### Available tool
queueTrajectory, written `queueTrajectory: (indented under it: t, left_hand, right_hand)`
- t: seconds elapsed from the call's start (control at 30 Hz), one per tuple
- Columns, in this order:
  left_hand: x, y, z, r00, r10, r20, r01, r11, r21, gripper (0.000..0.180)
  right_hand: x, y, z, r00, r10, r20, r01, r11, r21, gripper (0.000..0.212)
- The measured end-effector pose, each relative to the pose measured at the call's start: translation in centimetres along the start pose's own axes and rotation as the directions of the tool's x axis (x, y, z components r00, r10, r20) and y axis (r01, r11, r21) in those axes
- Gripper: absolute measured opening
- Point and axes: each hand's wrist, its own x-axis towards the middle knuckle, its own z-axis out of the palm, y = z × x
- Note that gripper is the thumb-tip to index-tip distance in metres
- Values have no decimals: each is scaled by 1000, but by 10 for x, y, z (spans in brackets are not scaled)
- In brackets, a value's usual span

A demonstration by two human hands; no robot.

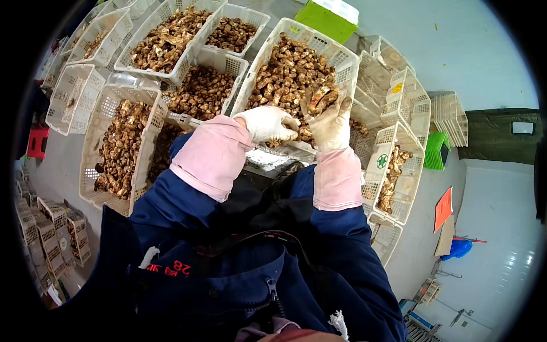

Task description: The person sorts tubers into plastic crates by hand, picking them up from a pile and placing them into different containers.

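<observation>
Right gloved hand (331,129): thumb and fingers apart, brown mushroom (323,98) between them; whether clamped cannot be told. Left gloved hand (265,123): fingers curled, contents not determinable. Both at near end of mushroom-filled white crate (345,67).

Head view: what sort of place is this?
Probably a produce sorting or packing room: perforated white crates hold heaps of brown mushroom-like pieces, and a stack of nested crates stands off to the right.

I have room above the big white perforated plastic crate (344,59); a bright-green, white-topped box (323,21) stands past its far end, white latticed plastic crates (420,108) along its right.
</observation>
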Motion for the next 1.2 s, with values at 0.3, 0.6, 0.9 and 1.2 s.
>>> queueTrajectory:
  t: [0.3,0.6,0.9,1.2]
  left_hand:
    - [5,-4,2,998,5,61,-6,1000,12,40]
    - [-5,-6,-3,991,-56,119,50,997,51,37]
    - [-8,-14,-7,992,4,122,-15,996,88,44]
    - [-2,-12,-4,990,-19,141,0,992,129,50]
  right_hand:
    - [0,9,-24,987,52,-154,-79,981,-176,40]
    - [13,32,-17,975,155,-160,-167,984,-64,39]
    - [29,45,3,955,263,-135,-224,942,250,37]
    - [21,40,-13,985,169,-18,-170,985,-37,40]
